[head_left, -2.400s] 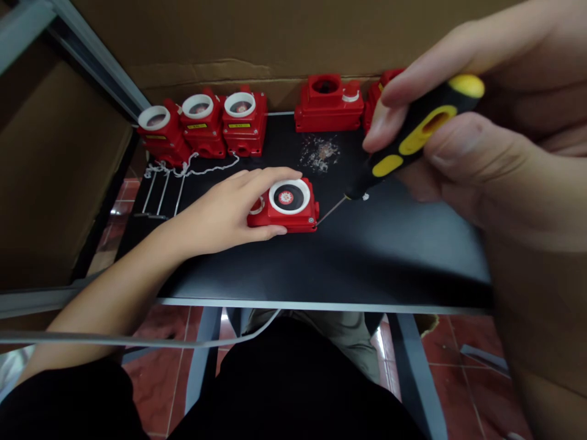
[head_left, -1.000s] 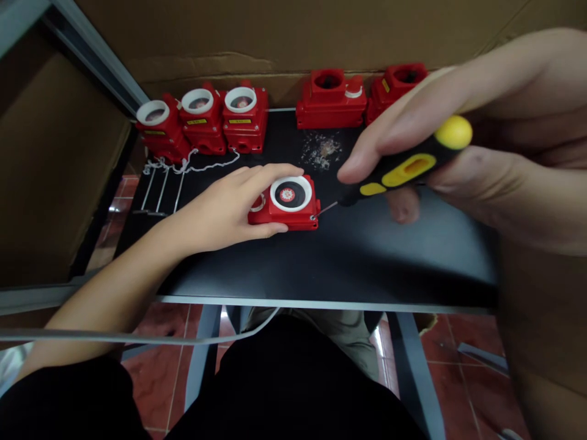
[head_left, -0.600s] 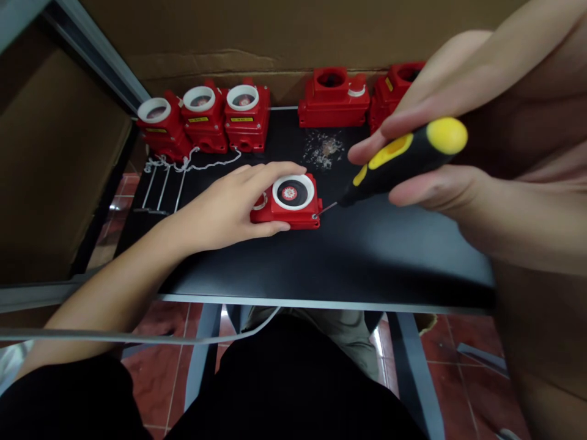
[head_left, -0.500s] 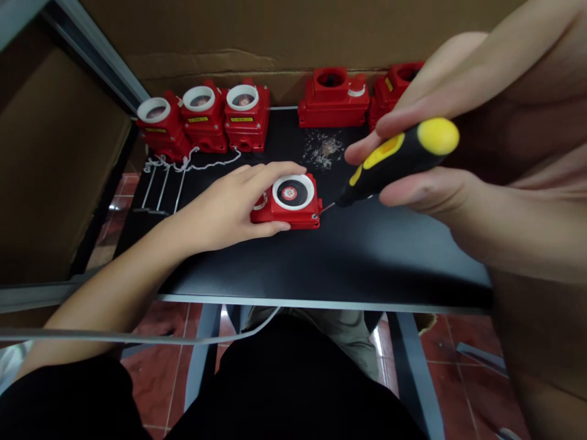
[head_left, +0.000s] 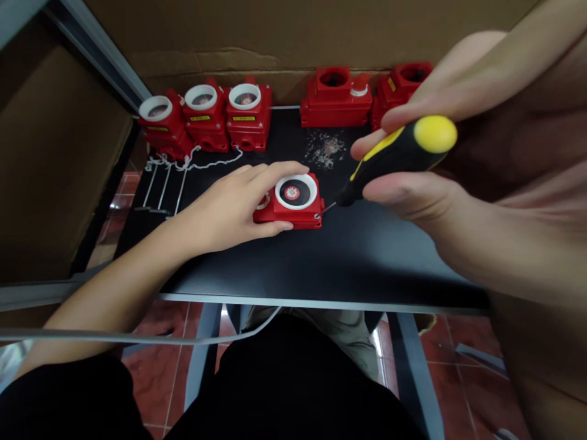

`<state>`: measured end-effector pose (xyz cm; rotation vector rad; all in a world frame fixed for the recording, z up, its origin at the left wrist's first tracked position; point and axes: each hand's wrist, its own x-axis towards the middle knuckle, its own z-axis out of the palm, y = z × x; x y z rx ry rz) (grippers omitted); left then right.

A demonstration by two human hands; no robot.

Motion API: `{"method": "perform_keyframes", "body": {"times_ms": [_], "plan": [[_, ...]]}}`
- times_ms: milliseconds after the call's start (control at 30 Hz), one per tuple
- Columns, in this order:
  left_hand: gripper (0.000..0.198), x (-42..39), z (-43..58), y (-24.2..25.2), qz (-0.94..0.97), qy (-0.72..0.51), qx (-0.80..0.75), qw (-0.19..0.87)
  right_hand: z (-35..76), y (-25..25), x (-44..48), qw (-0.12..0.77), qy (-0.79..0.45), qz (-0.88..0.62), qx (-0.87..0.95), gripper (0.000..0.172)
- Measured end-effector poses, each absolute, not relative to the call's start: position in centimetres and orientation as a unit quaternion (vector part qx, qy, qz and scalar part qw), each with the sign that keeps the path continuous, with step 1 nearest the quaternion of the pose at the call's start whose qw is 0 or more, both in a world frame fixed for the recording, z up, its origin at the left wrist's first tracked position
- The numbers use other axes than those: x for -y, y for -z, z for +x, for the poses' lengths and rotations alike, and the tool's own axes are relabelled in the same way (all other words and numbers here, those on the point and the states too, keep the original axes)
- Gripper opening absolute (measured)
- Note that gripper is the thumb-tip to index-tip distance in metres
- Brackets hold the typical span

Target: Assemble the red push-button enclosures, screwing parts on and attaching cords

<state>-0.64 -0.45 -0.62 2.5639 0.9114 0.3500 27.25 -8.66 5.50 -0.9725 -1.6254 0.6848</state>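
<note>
A red box with a white ring and black disc on top [head_left: 293, 201] lies in the middle of the black table [head_left: 358, 256]. My left hand [head_left: 229, 208] grips its left side, thumb on the near face and fingers over the far edge. My right hand [head_left: 458, 183], close to the camera, is closed round a black and yellow screwdriver [head_left: 398, 156]. The thin metal tip of the screwdriver touches a screw at the box's near right corner.
Three red boxes with white rings [head_left: 206, 119] stand at the back left, two more red boxes [head_left: 337, 98] at the back right. White string and metal rods [head_left: 165, 183] lie at the left. Shavings [head_left: 326, 150] lie near the back. Cardboard walls surround the table.
The screwdriver handle has turned in my right hand and dropped lower toward the box. The tip stays at the box's right corner. My left hand has not moved.
</note>
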Motion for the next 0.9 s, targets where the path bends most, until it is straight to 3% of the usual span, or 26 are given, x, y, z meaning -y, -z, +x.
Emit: {"method": "perform_keyframes", "body": {"times_ms": [500,767,900], "plan": [[0.084,0.6,-0.6,0.8,0.912,-0.122,-0.336,0.202,26.6,-5.3,9.0,0.558,-0.259,-0.443,0.652,0.054],[0.085,0.4,-0.8,0.7,0.912,-0.123,-0.332,0.209,27.4,-4.2,7.5,0.583,-0.29,-0.368,0.664,0.046],[0.086,0.2,-1.1,0.8,0.909,-0.135,-0.328,0.219,27.6,-2.7,5.4,0.647,-0.268,-0.298,0.649,0.028]]}}
